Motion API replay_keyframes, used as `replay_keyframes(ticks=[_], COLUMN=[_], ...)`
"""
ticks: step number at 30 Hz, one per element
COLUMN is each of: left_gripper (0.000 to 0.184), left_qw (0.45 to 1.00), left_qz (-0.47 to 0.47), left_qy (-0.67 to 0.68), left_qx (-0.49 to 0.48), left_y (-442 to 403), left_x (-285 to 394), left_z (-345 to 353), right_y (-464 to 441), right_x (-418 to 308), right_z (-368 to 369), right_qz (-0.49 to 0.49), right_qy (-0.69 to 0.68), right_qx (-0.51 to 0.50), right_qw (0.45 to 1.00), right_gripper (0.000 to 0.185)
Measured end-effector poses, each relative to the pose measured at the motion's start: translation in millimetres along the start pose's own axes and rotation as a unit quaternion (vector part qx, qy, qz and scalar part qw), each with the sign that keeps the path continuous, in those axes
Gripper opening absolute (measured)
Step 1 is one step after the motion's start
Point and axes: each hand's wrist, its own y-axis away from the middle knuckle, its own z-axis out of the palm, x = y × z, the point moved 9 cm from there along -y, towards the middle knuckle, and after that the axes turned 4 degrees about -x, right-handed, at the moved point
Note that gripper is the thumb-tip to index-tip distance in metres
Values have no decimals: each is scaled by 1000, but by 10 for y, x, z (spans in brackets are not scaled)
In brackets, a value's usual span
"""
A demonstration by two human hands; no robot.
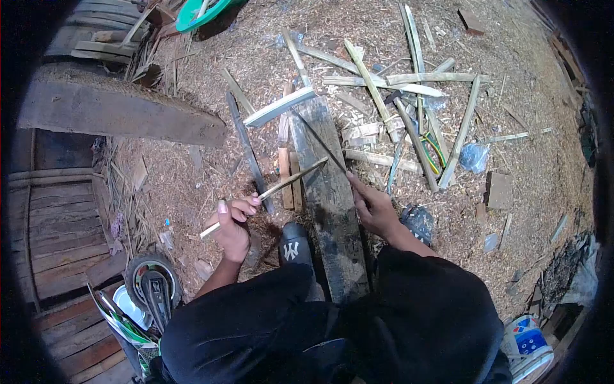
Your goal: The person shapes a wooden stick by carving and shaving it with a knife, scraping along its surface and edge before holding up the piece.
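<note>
My left hand (233, 224) is closed around a thin wooden stick (288, 184), which slants up to the right. The stick's far end rests on a long dark wooden beam (326, 211) that runs between my feet. My right hand (377, 208), right of the beam, is closed on a thin dark blade-like tool (323, 142). Its handle is hidden in my fingers, and its length crosses above the beam toward the upper left. A pale, flat wooden piece (279, 107) lies across the beam's far end.
Several split wooden sticks (409, 80) lie piled at the upper right, near a clear plastic bag (474, 157). Wood shavings cover the ground. A thick timber (121, 105) juts in from the left, a green basin (204, 13) sits behind, and a small wheel (152, 285) stands lower left.
</note>
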Motion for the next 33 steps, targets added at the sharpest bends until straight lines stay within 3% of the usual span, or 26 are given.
replay_keyframes(ticks=[1, 3, 4, 5, 8, 12, 15, 17, 19, 21, 23, 24, 29, 31, 32, 33], left_gripper=[52, 52, 52, 52, 52, 52, 51, 51, 51, 51, 53, 53, 53, 53, 53, 52], left_qw=[1000, 1000, 1000, 1000, 1000, 999, 999, 999, 999, 999, 999, 998, 1000, 1000, 999, 999], left_qz=[-1, -2, 0, -8, -12, -10, -11, -24, -9, -6, -7, -2, 1, 10, 7, 4], left_qy=[0, 7, 9, 16, 24, 35, 37, 25, 38, 37, 51, 53, 21, 24, 35, 45], left_qx=[1, 6, 5, 11, 8, 9, 15, 18, 7, 7, 18, 16, 8, 5, 10, 14], left_y=[13, -4, 0, 5, -9, 1, -13, 20, 10, 5, 4, -28, 10, -2, 2, -17], left_x=[8, 15, 5, -39, -59, -56, -73, -87, -59, -66, -115, -104, -43, -27, -51, -53], left_z=[-11, 2, -5, -45, -51, -36, -56, -83, -37, -55, -110, -86, -53, -34, -60, -59], right_y=[3, -10, 11, 25, 21, 12, 36, 73, 19, 0, -5, -35, -29, -14, -24, -21], right_x=[2, 166, 268, 318, 77, 129, 385, 352, 154, 131, 288, 237, 92, 270, 277, 288], right_z=[8, 164, 118, 128, -2, 47, 153, 157, 15, -13, 208, 180, 35, 210, 203, 198], right_qz=[1, 86, 190, 189, 7, 26, 142, 115, 19, 14, 115, 138, 26, 146, 158, 157], right_qy=[0, 33, 14, 15, 7, -41, -6, -17, -6, -11, -7, -22, -15, -91, 3, 5], right_qx=[-2, -122, -137, -133, 15, -32, -79, -56, 30, 16, -113, -121, -8, -137, -146, -144], right_qw=[1000, 988, 972, 973, 1000, 998, 987, 992, 999, 1000, 987, 983, 1000, 976, 977, 977], right_gripper=[70, 68, 69, 69, 70, 67, 65, 65, 65, 66, 68, 68, 69, 69, 70, 70])
